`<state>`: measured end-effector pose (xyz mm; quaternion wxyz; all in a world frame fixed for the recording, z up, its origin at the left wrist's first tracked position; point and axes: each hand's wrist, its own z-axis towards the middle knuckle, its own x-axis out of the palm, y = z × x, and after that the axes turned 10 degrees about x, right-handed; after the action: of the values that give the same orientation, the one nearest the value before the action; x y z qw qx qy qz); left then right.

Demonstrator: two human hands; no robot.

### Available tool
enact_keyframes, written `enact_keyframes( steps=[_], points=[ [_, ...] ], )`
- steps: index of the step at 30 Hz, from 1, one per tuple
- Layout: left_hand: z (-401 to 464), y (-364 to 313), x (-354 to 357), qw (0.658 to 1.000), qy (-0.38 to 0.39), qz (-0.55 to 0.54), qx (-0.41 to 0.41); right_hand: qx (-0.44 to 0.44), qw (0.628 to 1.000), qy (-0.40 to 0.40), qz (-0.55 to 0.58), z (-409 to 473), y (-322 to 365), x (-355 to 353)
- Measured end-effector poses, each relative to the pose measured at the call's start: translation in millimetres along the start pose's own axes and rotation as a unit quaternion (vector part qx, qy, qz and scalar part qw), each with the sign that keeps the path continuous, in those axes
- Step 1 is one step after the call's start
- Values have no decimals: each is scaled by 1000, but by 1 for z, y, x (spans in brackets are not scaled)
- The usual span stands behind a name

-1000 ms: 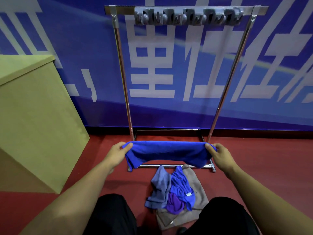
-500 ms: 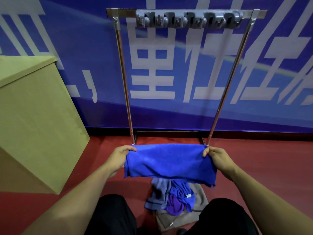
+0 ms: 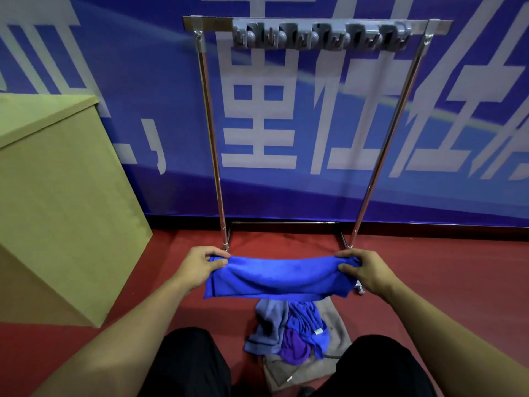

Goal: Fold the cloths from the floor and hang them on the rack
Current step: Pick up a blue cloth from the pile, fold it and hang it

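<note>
A: Blue cloth (image 3: pixel 279 277) position?
B: Stretched between left hand (image 3: pixel 197 267) and right hand (image 3: pixel 367 272), each pinching an end, above floor pile (image 3: pixel 289 330), before rack (image 3: pixel 315 27).
A: Text?
B: Large white banner characters, cropped, can't read.

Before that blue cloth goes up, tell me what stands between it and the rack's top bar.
Nothing visible does. The blue cloth, pinched by the left hand and the right hand, hangs low in front of the rack. The space between the uprights up to the top bar is open; the grey clip strip holds nothing.
</note>
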<state>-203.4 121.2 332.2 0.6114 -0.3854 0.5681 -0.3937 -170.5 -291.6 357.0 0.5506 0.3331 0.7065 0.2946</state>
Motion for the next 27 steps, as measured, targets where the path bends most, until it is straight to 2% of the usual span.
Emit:
enact_keyframes(
  steps=[6,10,14,23,27],
  points=[
    [-2,9,-5,999,29,-1,-27,12,999,-1,-37,-1,-4,-2],
    [1,12,-6,992,67,102,-27,11,999,-8,-48,1,-4,0],
    [3,14,-8,985,48,166,0,10,999,-25,-42,2,-4,0],
    [-3,4,-18,991,41,123,16,21,999,-14,23,1,-11,-5],
    [-3,2,-11,991,15,125,37,-6,999,-34,24,-1,-7,-2]
  ],
)
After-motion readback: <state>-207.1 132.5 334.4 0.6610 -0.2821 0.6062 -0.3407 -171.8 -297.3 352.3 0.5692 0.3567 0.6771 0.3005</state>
